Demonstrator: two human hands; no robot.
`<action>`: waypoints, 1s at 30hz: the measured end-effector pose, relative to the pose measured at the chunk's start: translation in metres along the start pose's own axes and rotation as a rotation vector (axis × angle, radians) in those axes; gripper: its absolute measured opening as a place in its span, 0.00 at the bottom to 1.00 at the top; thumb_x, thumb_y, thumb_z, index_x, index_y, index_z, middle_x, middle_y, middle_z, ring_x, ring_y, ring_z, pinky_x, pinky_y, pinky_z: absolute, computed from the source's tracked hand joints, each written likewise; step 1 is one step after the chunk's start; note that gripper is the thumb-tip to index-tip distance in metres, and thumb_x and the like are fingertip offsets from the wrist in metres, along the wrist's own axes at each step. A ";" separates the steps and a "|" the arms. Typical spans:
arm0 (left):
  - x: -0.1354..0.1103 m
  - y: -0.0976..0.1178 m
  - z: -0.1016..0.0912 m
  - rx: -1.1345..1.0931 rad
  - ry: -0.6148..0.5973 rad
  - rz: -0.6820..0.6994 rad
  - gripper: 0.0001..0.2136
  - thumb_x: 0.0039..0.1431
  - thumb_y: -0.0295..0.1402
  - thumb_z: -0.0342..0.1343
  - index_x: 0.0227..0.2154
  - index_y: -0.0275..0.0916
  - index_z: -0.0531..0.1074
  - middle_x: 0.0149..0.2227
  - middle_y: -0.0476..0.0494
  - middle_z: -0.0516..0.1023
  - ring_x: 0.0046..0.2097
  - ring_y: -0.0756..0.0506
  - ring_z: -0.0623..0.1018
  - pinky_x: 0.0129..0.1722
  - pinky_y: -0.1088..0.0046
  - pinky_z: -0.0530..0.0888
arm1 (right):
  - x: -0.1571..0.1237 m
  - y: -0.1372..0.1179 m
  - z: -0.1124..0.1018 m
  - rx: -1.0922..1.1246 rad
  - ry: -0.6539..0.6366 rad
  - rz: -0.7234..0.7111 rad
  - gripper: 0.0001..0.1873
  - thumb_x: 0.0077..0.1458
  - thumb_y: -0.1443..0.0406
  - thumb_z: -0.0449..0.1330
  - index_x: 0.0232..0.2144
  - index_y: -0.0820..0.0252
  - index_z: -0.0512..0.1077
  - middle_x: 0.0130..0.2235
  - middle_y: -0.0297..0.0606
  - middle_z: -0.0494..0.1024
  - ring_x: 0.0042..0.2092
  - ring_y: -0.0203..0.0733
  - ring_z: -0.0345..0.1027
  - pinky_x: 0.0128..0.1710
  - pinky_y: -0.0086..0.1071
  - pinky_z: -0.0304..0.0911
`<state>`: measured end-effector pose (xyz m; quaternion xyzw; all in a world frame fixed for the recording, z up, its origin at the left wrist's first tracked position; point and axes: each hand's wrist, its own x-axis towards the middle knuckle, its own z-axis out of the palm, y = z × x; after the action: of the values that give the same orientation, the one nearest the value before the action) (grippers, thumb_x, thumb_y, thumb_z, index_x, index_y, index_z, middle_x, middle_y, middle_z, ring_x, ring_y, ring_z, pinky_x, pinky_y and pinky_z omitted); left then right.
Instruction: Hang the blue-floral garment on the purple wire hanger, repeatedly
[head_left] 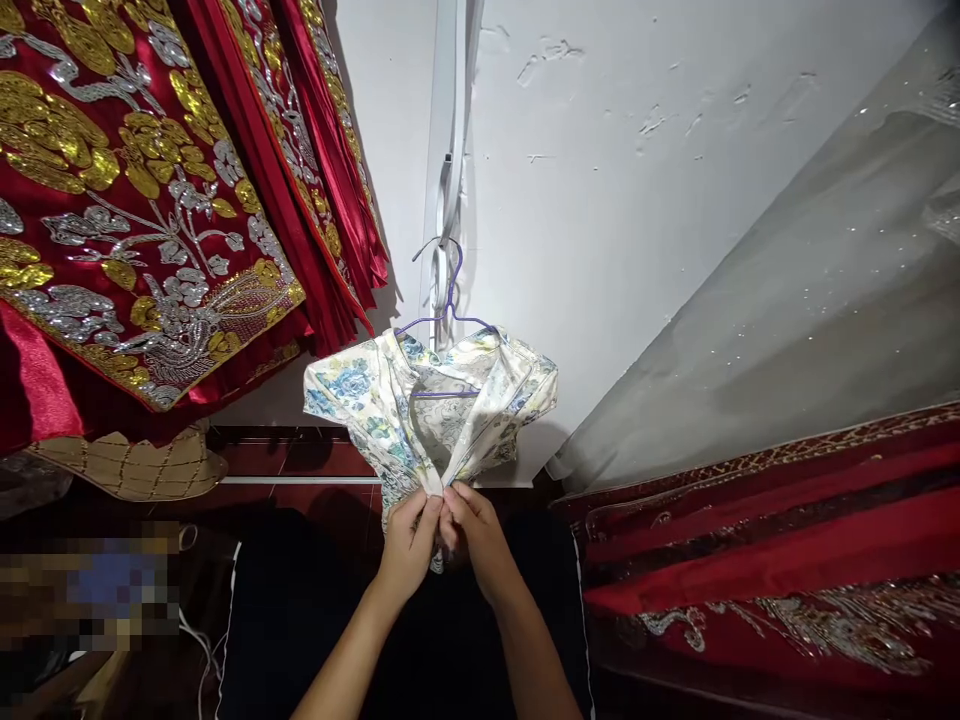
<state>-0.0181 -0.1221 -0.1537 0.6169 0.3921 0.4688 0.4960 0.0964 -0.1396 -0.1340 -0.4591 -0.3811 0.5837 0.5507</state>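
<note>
Grip of left hand (409, 528) and right hand (474, 522) is clamped on the floral garment (401, 430), front edges pinched together; whether fastened is hidden. Above, the neckline gapes; the shoulders already sit on the purple hanger (451, 302).

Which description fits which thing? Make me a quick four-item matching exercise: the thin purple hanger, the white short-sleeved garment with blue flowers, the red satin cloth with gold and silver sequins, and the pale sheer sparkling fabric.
Things
1. thin purple hanger
2. white short-sleeved garment with blue flowers
3. red satin cloth with gold and silver sequins
4. pale sheer sparkling fabric

Descriptions
A. right side of picture
B. pinched by left hand and right hand
C. upper left of picture
D. partly inside the garment's shoulders

Pairs: 1-D, 2-B, 3-C, 4-A
</note>
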 end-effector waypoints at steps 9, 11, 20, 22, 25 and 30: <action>0.001 0.013 -0.008 -0.070 0.023 -0.069 0.18 0.66 0.47 0.52 0.24 0.42 0.65 0.22 0.51 0.59 0.26 0.47 0.61 0.28 0.70 0.60 | -0.001 -0.033 -0.006 -0.059 -0.168 0.152 0.20 0.58 0.54 0.59 0.21 0.59 0.65 0.13 0.24 0.58 0.18 0.28 0.42 0.21 0.29 0.38; 0.001 0.014 -0.012 -0.057 0.025 -0.062 0.18 0.66 0.47 0.52 0.24 0.42 0.66 0.22 0.51 0.57 0.26 0.47 0.60 0.27 0.70 0.58 | 0.005 -0.040 -0.002 -0.046 -0.131 0.158 0.19 0.56 0.53 0.60 0.21 0.61 0.67 0.12 0.24 0.58 0.17 0.28 0.40 0.20 0.29 0.36; -0.006 -0.002 -0.022 -0.075 -0.148 -0.101 0.20 0.67 0.47 0.50 0.24 0.40 0.58 0.23 0.53 0.52 0.26 0.50 0.57 0.26 0.73 0.55 | 0.067 -0.147 0.007 0.140 0.017 -0.176 0.15 0.48 0.57 0.69 0.25 0.62 0.71 0.15 0.22 0.55 0.17 0.27 0.42 0.16 0.27 0.39; -0.012 -0.011 -0.020 -0.084 -0.195 -0.110 0.20 0.67 0.47 0.50 0.24 0.39 0.58 0.24 0.53 0.53 0.27 0.51 0.57 0.27 0.74 0.56 | 0.070 -0.161 0.017 0.187 0.041 -0.257 0.15 0.48 0.57 0.70 0.27 0.61 0.72 0.16 0.22 0.56 0.18 0.27 0.43 0.16 0.26 0.40; -0.018 -0.013 -0.019 -0.113 -0.239 -0.152 0.21 0.67 0.47 0.50 0.24 0.39 0.58 0.23 0.53 0.55 0.26 0.51 0.59 0.27 0.74 0.56 | 0.062 -0.158 0.034 0.161 0.085 -0.327 0.14 0.54 0.56 0.66 0.27 0.60 0.71 0.17 0.25 0.61 0.18 0.27 0.46 0.17 0.26 0.43; 0.003 0.050 -0.029 -0.101 -0.091 -0.056 0.25 0.70 0.46 0.47 0.18 0.38 0.57 0.19 0.51 0.58 0.24 0.51 0.61 0.26 0.73 0.58 | 0.042 -0.137 0.040 -0.029 0.129 -0.331 0.16 0.60 0.57 0.60 0.25 0.60 0.69 0.16 0.27 0.63 0.19 0.29 0.49 0.20 0.26 0.45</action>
<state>-0.0441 -0.1223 -0.1024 0.6004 0.3620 0.4453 0.5569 0.0999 -0.0811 0.0030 -0.4343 -0.4238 0.4489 0.6559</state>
